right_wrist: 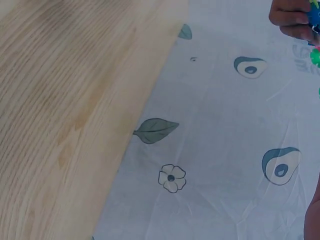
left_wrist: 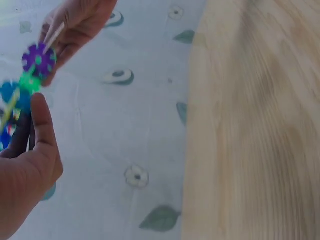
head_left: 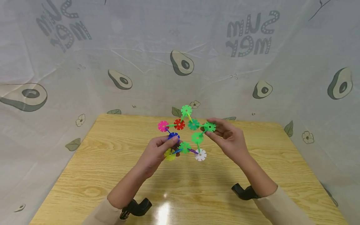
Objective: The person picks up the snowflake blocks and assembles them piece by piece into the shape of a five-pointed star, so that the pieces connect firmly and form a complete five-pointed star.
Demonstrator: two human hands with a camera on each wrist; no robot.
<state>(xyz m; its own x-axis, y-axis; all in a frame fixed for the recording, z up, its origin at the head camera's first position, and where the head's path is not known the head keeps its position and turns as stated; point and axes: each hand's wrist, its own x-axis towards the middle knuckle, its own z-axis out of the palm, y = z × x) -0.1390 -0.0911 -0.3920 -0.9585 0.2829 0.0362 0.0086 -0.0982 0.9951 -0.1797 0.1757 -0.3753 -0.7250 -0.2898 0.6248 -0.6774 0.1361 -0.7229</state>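
Observation:
A star-shaped ring of interlocking plastic snowflake discs (head_left: 184, 147) is held up above the table in the head view. Its discs are green, red, pink, blue, yellow and white, joined by slanted discs seen edge-on. My left hand (head_left: 161, 150) pinches the ring at a blue disc (head_left: 173, 136) on its left side, the thumb on the near face. With thumb and fingers, my right hand (head_left: 229, 137) pinches the green disc (head_left: 209, 127) at the right point. In the left wrist view both hands hold the ring, and a purple disc (left_wrist: 39, 60) shows near the upper hand.
The wooden table (head_left: 126, 187) lies beneath the hands. Behind and beside it hangs a pale cloth (head_left: 146, 78) printed with avocados, leaves and lettering. A black strap piece (head_left: 137, 207) sits at the left wrist, another (head_left: 244, 191) at the right.

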